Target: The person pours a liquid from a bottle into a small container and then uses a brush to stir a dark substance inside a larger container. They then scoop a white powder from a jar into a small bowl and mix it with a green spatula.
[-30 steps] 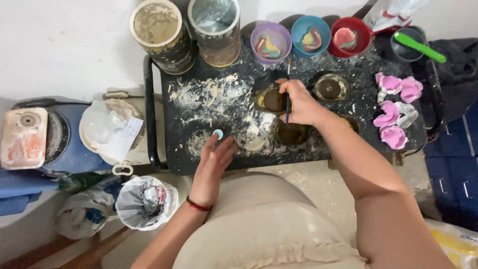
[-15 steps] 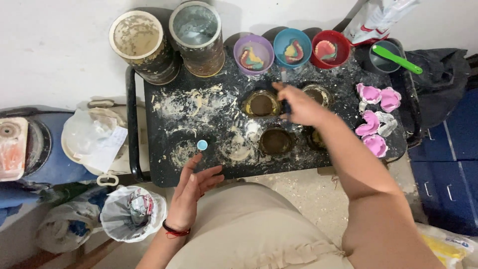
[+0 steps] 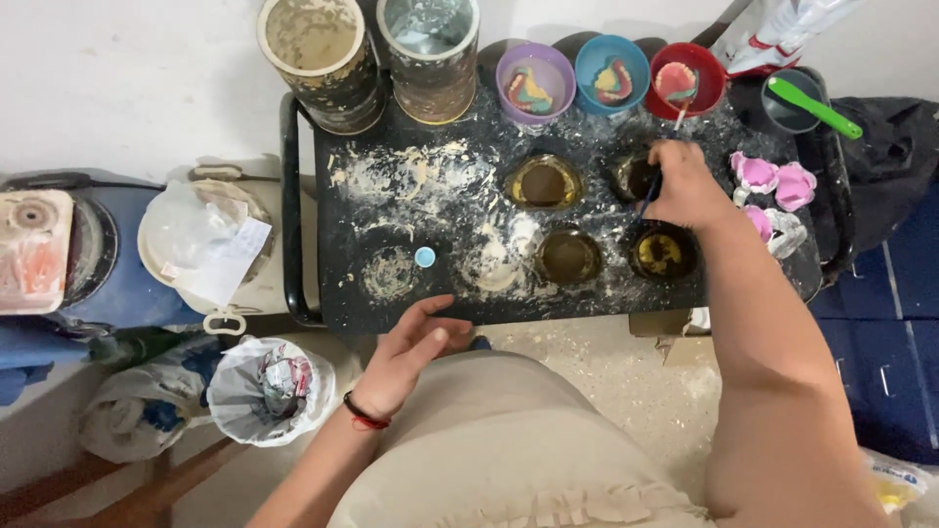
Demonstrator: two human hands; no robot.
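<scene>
One hand (image 3: 411,347) off the tray's (image 3: 303,244) front edge

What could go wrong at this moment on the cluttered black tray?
The right hand holds a thin blue-handled tool close above the round brass-coloured moulds; a slip might knock the nearby pink casts off the black tray's right side. The left hand rests at the tray's front edge, near the small light-blue cap, which could get brushed off.
</scene>
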